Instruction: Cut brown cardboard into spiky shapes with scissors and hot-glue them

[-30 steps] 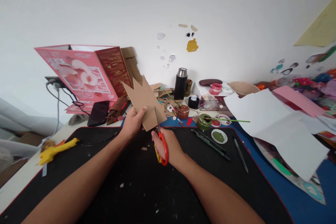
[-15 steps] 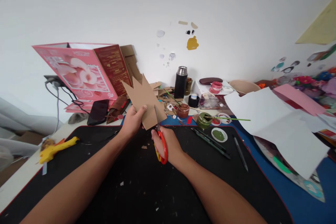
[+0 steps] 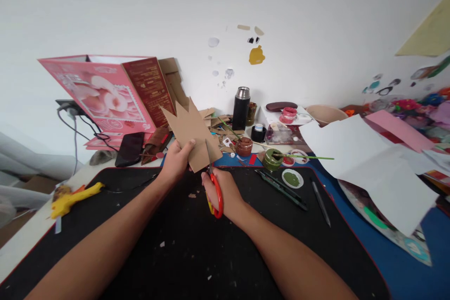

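Note:
My left hand (image 3: 178,158) pinches a brown piece of cardboard (image 3: 192,127) along its lower left side, thumb on the face towards me. The piece has jagged, pointed tips at its upper end and is held tilted above the mat. My right hand (image 3: 225,192) is wrapped round the red and yellow handles of a pair of scissors (image 3: 218,199). Their blades point up and lie at the lower edge of the cardboard, one blade in front of its face. The other blade is largely hidden behind the piece.
A black mat (image 3: 183,253) with small scraps lies below. A yellow glue gun (image 3: 75,199) and a phone (image 3: 129,149) are on the left. Behind stand a pink box (image 3: 105,98), a black flask (image 3: 241,110) and a green paint jar (image 3: 272,159). White paper (image 3: 369,159) covers the right side.
The whole view has shifted slightly. Both hands, the cardboard and the scissors keep nearly the same positions relative to each other.

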Motion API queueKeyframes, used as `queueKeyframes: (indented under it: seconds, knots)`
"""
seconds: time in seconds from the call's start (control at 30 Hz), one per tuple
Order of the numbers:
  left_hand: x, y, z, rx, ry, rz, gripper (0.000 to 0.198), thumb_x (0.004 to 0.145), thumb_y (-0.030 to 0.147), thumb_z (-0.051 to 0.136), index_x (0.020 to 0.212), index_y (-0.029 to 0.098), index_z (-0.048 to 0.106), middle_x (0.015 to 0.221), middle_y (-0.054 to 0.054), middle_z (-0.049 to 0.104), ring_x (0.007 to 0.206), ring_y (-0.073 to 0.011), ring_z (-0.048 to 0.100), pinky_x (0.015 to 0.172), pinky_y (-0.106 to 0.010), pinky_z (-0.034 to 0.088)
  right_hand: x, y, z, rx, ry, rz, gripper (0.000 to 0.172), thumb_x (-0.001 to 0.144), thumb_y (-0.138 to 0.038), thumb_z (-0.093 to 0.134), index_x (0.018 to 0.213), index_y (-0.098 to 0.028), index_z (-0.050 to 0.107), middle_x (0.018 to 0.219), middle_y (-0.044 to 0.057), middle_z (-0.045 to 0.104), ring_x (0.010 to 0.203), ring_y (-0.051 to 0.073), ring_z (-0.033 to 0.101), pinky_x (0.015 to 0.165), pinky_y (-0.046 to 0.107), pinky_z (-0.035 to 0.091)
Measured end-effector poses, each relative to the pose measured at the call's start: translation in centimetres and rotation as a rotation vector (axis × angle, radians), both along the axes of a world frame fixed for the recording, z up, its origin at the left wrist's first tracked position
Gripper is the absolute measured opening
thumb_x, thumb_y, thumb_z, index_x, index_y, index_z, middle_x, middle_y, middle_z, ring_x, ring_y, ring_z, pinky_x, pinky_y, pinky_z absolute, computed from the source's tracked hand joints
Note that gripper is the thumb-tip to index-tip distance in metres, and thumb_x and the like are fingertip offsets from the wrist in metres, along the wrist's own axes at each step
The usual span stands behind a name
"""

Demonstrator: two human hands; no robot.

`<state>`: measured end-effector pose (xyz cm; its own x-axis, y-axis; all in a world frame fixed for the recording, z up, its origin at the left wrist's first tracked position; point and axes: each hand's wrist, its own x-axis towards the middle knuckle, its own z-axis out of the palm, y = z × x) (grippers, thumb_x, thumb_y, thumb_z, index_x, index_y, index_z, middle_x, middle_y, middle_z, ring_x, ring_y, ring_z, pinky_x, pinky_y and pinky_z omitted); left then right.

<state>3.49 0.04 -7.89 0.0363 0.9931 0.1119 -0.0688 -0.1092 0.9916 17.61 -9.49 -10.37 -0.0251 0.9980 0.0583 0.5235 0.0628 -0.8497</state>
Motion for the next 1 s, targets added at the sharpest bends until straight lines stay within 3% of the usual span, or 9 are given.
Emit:
queueKeyframes:
  seconds: [1.0]
  knots:
    - [0.22,0.16,-0.60,0.003,-0.073,0.022,0.036,0.078,0.047,0.082,0.092,0.022,0.061,0.057,0.005,0.060,0.033,-0.0139,0.051,0.028,-0.022,0.034,-0.02,-0.10,0.08,-0.004,0.006,-0.016,0.032,0.108,-0.027,0.061,0.078,-0.022,0.056,0.070,0.001,0.065,0.065,0.017,0.060,0.065,0.026,0.038]
